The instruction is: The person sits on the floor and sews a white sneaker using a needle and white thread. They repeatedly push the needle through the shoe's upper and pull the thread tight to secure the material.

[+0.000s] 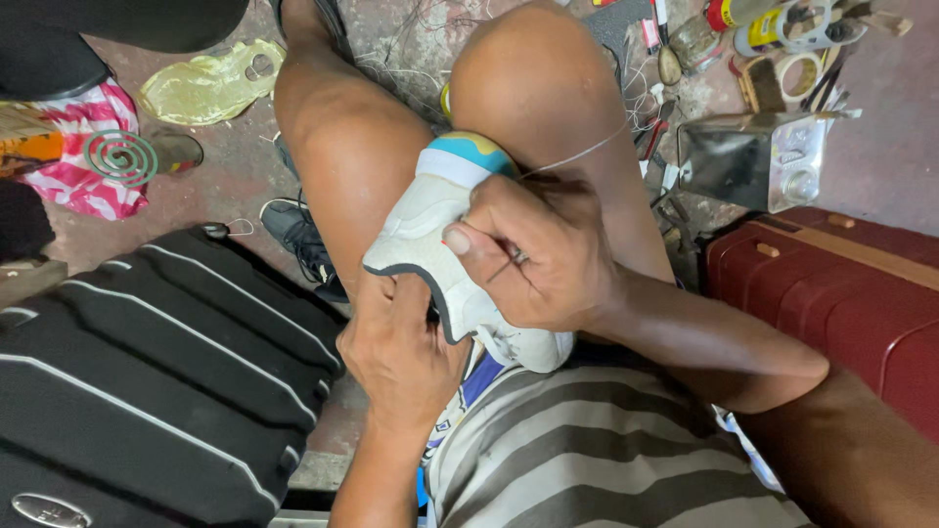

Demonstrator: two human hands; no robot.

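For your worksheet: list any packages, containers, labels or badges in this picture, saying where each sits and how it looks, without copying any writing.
Metal tin: top right, boxy, silvery, round cap.
Oval badge: bottom left on the black suitcase, silver.
Tubes and bottles: top right, red and yellow, too small to tell apart.

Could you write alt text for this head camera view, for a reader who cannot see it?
A seated person presses a white sneaker between bare knees, the right hand gripping its sole edge and pinching a thin tool with a taut thread, the left hand holding it from below. A black suitcase lies at left, a red suitcase and scattered tools at right.
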